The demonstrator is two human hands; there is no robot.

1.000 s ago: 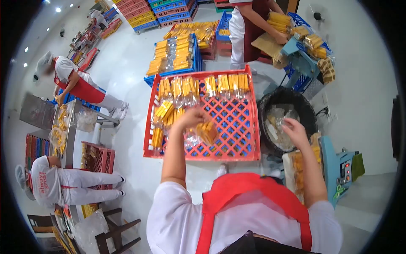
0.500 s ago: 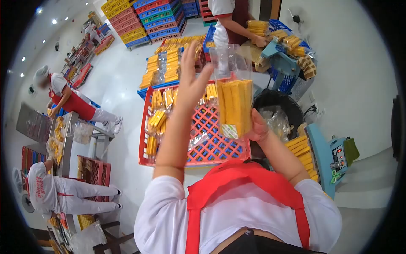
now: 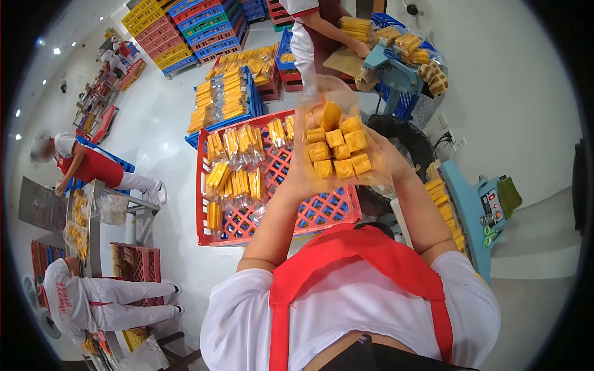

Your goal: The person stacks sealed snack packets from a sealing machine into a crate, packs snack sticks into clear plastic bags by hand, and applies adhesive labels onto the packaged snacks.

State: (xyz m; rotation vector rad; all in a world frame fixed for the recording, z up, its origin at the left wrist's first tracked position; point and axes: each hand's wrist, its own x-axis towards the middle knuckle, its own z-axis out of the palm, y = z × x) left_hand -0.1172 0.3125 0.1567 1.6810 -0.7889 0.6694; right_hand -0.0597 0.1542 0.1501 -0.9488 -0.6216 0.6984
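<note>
I hold a clear plastic bag [image 3: 337, 93] of yellow bread-like sticks [image 3: 337, 151] up in front of me with both hands. The square ends of the sticks face me, and one stick stands a little higher than the others. My left hand [image 3: 302, 172] is closed around the left side of the bag. On the right side, my right hand [image 3: 388, 157] grips it too; part of its fingers is behind the bag. Below lies a red crate [image 3: 247, 232] with several bags of similar sticks [image 3: 238, 145] inside.
Beside my right arm is a blue-grey machine [image 3: 473, 210] with sticks alongside it. A black bin [image 3: 411, 133] stands behind my right hand. A blue crate [image 3: 252, 102] of bagged sticks lies farther off. Co-workers are at the left [image 3: 93, 164] and at a machine ahead [image 3: 318, 31].
My left hand, raised and spread beside the bag before, has come down onto its left side. The bag has tipped, so the stick ends now face me.
</note>
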